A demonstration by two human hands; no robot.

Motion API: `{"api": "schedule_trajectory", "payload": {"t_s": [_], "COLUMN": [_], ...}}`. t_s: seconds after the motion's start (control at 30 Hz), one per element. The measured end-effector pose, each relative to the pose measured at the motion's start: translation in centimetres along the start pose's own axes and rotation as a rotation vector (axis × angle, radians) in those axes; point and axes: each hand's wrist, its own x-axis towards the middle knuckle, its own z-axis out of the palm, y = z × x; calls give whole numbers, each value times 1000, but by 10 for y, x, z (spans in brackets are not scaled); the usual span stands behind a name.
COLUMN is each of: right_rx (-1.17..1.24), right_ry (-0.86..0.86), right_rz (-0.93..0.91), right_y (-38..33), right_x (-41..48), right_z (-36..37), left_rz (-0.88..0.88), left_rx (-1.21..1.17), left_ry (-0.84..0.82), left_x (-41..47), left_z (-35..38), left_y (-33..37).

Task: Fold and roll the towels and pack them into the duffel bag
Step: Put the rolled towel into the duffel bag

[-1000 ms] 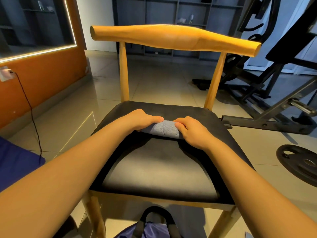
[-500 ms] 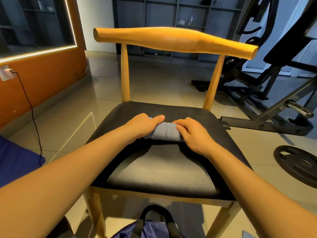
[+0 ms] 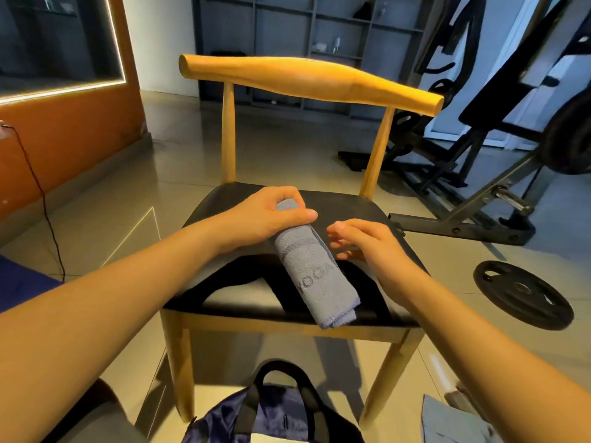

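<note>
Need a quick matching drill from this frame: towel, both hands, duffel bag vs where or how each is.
Things:
1. rolled towel
2. left hand
3. right hand
4. duffel bag

States:
A. on the floor in front of the chair, handles up
B. open, fingers spread, beside the roll, not gripping it
C. grey-blue, held at one end, its lower end hanging toward the seat's front edge
D. closed around the roll's upper end

Pairs: 1-C, 2-D, 3-B, 4-A
</note>
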Motion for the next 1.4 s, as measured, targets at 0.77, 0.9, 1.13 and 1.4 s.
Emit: {"api": "schedule_trajectory", "payload": {"t_s": [0.77,0.9,1.13,1.4], "right_rx": [-44,-32,29,-69], "right_ry": [-17,-4,43,142], "right_rz": [204,298,427,680], "right_y": [23,47,97,198], "right_x": [-220,-240,-247,-281], "right_z": [78,88,85,81], "left_rz": [229,164,-45,-209], "left_rx": [608,547,399,373], "left_ry": [-243,-361,-505,-825], "left_x": [-122,-142,-140,-123], "left_z": [100,117,166,258], "left_y": [26,8,-49,-131]}}
